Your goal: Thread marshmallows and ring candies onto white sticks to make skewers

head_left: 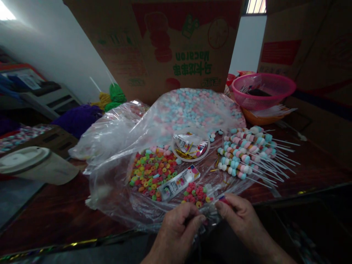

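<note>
A clear wrapper (212, 215) is located at the front edge of the table (316, 168). The left hand (180, 229) and the right hand (242, 216) each pinch it between thumb and fingers. Ring candies (194, 195) lie just beyond it; candy skewers (244, 152) rest to the right.

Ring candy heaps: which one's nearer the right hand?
The small, mostly red heap, close to the right hand. The other heap is larger, more mixed in colour, and lies farther left, beyond the printed packet.
</note>
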{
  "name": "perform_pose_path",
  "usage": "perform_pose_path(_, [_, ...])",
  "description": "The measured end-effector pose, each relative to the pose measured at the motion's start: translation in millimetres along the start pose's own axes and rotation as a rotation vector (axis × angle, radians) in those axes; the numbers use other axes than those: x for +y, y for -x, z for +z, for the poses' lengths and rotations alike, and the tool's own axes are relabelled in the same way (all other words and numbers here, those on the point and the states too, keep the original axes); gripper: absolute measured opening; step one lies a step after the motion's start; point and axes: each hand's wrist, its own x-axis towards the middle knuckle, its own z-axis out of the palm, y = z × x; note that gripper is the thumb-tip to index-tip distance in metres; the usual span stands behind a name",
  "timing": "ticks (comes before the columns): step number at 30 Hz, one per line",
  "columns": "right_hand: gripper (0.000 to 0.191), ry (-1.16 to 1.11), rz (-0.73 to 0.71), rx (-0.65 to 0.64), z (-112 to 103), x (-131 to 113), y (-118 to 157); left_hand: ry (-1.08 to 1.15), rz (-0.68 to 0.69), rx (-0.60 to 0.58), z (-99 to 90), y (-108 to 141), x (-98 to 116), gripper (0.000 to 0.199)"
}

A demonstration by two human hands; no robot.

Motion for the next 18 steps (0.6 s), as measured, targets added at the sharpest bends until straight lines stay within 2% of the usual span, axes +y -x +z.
perform_pose_path(3, [0.030, -0.030, 0.010, -0.071, -13.1, -5.0, -5.7, -0.126, 0.243, 0.000, -5.1, -3.9, -1.5, 0.018])
perform_pose_path(5, [0.029, -0.023, -0.042, -0.062, -16.9, -7.3, -7.7, -0.194, 0.304, -0.019, -13.8, -8.2, 0.5, 0.024])
perform_pose_path(7, [0.028, 0.040, -0.151, 0.007, -15.0, -6.7, -7.8, -0.261, 0.297, -0.023, -22.7, -12.0, 4.1, 0.027])
perform_pose_path(10, [0.025, 0.168, -0.346, 0.097, -2.9, -3.6, -7.1, -0.271, 0.241, 0.062, -26.6, -13.9, 10.0, 0.023])
perform_pose_path(12, [0.021, 0.227, -0.447, 0.140, 5.8, -3.7, -7.6, -0.139, 0.158, 0.066, -20.4, -13.2, 11.8, 0.030])
perform_pose_path(14, [0.022, 0.306, -0.524, 0.159, 6.2, -5.9, -10.2, 0.025, 0.073, 0.047, -10.8, -12.5, 10.1, 0.024])
perform_pose_path(16, [0.027, 0.394, -0.543, 0.186, -9.7, -8.0, -16.4, 0.110, 0.035, 0.080, -4.3, -13.0, 5.2, 0.025])
perform_pose_path(18, [0.032, 0.506, -0.443, 0.295, -44.2, -6.8, -27.0, 0.133, 0.042, 0.139, -4.9, -14.8, -1.0, 0.024])
